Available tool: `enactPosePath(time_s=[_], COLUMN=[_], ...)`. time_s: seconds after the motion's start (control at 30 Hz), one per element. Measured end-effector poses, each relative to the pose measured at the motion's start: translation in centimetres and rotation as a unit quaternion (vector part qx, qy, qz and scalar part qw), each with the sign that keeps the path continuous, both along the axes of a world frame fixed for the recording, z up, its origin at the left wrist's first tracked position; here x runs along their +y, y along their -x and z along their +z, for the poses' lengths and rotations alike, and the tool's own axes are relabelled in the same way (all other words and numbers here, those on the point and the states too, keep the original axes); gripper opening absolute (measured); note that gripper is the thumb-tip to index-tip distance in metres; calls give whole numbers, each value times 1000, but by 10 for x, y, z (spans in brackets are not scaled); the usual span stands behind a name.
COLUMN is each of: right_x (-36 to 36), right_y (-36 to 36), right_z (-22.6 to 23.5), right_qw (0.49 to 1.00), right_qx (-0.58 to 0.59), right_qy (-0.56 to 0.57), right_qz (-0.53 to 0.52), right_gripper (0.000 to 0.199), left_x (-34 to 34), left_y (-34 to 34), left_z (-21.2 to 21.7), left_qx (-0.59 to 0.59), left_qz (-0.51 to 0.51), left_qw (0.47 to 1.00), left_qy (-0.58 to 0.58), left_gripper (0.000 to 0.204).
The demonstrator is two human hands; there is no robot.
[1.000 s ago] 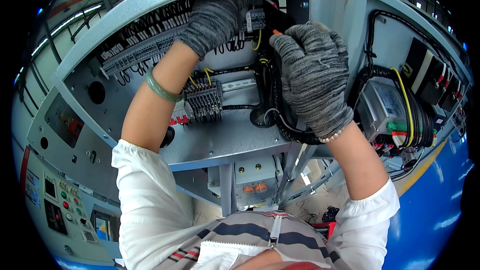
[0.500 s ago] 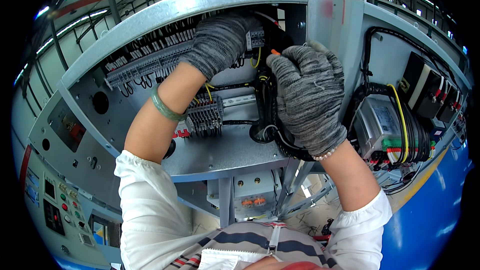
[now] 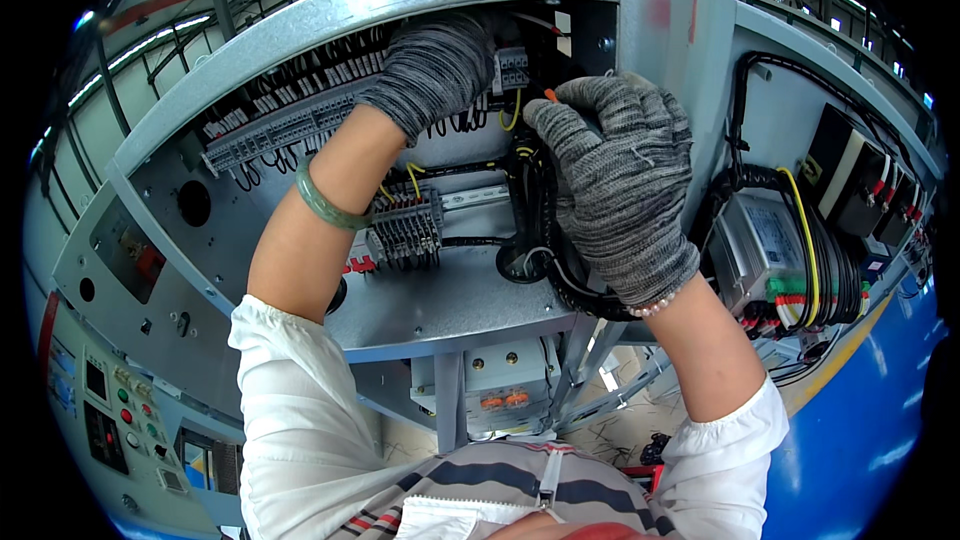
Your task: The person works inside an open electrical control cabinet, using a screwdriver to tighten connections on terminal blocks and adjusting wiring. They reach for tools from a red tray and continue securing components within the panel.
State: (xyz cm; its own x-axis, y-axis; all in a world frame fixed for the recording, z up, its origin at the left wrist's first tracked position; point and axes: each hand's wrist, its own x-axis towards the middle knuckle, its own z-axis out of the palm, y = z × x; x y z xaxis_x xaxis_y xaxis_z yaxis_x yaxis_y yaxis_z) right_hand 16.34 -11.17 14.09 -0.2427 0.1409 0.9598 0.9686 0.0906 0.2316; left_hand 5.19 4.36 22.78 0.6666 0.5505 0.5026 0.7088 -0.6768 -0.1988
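Both hands wear grey knit gloves and reach into an open metal electrical cabinet point(image 3: 460, 300). My left hand point(image 3: 435, 65) is raised to the upper terminal row point(image 3: 285, 120), right beside a small grey connector block point(image 3: 512, 68). Its fingers curl away from me, so what they hold is hidden. A green bangle point(image 3: 322, 202) circles that forearm. My right hand point(image 3: 620, 180) is closed around a tool, of which only an orange tip point(image 3: 549, 95) shows at the fingers. It sits in front of a black cable bundle point(image 3: 545, 240).
A grey terminal block on a rail point(image 3: 405, 225) sits mid-panel with yellow wires above. To the right a grey module point(image 3: 765, 250) is wrapped by black and yellow cables. A control panel with coloured buttons point(image 3: 120, 410) is at lower left, and blue floor point(image 3: 860, 410) at lower right.
Both hands have dropped slightly in the picture over the last second and stay at the same spots in the cabinet. The orange tip remains at my right fingers.
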Motion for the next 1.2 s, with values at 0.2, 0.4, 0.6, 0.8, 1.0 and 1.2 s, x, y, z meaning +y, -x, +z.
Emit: enactPosePath(time_s=[0.2, 0.4, 0.6, 0.8, 1.0, 1.2], right_x=[4, 8, 7, 4, 3, 6], right_y=[2, 0, -2, 2, 8, 6], right_z=[2, 0, 1, 1, -4, -8], right_qw=[1000, 999, 1000, 999, 999, 999], right_qx=[-8, -2, -4, -32, -10, -14], right_qy=[-19, -25, -21, 7, 16, 28], right_qz=[-2, 37, 11, 29, 41, 34], right_gripper=[22, 25, 29, 33, 25, 27], left_x=[10, -11, 14, -2, 10, 17], left_y=[4, 5, 3, 1, 2, 5], left_z=[-7, -1, -9, -5, -12, -9], left_qx=[17, 28, 0, 14, -5, -23], left_qz=[-8, 13, -6, 0, -20, -42], left_qw=[991, 999, 995, 991, 988, 996], left_qy=[-130, -41, -99, -130, -151, -78], left_gripper=[30, 27, 31, 27, 28, 28])
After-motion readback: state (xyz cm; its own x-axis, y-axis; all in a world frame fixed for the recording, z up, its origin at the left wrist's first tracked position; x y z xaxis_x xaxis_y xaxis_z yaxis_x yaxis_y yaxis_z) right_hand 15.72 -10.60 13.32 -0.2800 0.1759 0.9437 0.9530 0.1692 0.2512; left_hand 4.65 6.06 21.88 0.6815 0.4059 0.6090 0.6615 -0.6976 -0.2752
